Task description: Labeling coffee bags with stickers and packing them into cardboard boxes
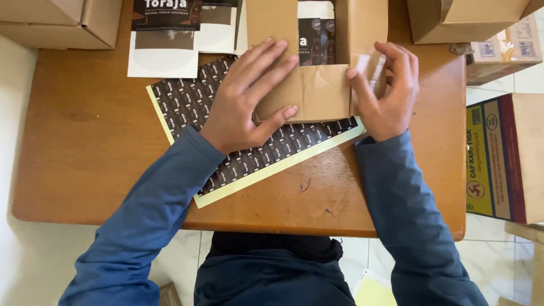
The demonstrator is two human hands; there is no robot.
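Folding down the near flap of the small brown cardboard box [317, 68] on the wooden worktop [85, 130]: left hand [243, 102] pressing flat with fingers spread, right hand [388, 93] pinching the side flap; closing the remaining flaps likely follows.

Left hand [245, 96] flat, fingers [266, 59] spread, right hand [388, 90] curled, both forearms reaching forward
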